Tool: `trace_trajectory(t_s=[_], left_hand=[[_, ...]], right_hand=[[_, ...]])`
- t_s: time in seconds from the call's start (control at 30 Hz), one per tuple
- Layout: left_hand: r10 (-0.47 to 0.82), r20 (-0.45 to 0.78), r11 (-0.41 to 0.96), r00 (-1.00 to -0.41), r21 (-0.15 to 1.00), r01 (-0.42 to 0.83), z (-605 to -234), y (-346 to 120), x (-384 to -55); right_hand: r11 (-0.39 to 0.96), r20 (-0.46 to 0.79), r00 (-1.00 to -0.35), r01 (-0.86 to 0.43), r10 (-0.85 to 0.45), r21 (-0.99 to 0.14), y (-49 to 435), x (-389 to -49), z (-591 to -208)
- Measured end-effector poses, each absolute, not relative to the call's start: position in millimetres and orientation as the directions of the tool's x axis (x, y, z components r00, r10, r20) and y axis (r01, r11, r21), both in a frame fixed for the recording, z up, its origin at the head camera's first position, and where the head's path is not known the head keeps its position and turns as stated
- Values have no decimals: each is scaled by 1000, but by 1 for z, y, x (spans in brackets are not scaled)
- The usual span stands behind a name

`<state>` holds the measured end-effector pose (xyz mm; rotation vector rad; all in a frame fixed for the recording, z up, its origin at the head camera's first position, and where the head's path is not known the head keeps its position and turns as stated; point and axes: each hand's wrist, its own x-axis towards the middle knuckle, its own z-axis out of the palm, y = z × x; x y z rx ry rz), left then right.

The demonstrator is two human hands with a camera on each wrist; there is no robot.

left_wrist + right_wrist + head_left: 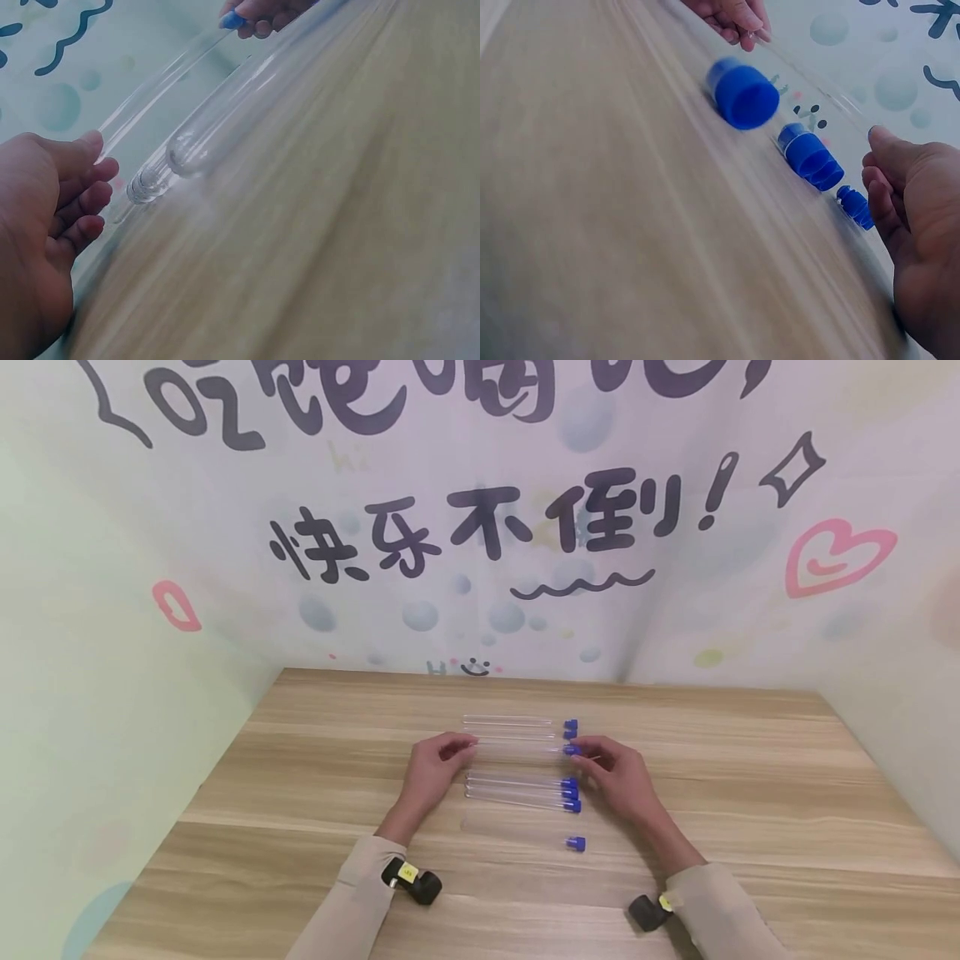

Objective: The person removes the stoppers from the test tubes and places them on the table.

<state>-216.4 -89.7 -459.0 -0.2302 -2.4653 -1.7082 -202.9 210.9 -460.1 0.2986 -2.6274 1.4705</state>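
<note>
One clear tube (521, 748) is held btwn both grips, apparently just off the tabletop (300, 777), long axis running L–R across the body. Its far-L end is pinched by the L grip (435, 770); its blue cap (572, 750) is pinched by the R grip (621, 777). Neither is nearer: one end ea. The move prob. turns on how that axis is lined up w/ the far pair (510, 721) beyond and the trio (517, 787) on the near side. A lone tube (576, 844) is seen nearest the body, capped R too. Tube walls are smooth, see-through; glass vs. plastic can't be told. Caps are stubby cyls. Tabletop is streaky wood-grain.
</note>
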Motion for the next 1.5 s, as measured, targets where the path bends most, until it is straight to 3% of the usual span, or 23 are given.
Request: trace_trajectory(t_s=[0.6,1.23,1.5], left_hand=[[137,205,327,-969,914,239,-457,-89,-215],[141,213,305,-967,920,247,-458,-89,-213],[166,208,327,-964,910,253,-433,-86,-200]], right_hand=[[512,250,-968,-234,-38,-827,209,-202,-457],[536,257,-966,-206,22,-819,207,-197,-453],[542,264,-964,-202,38,-816,206,-198,-453]])
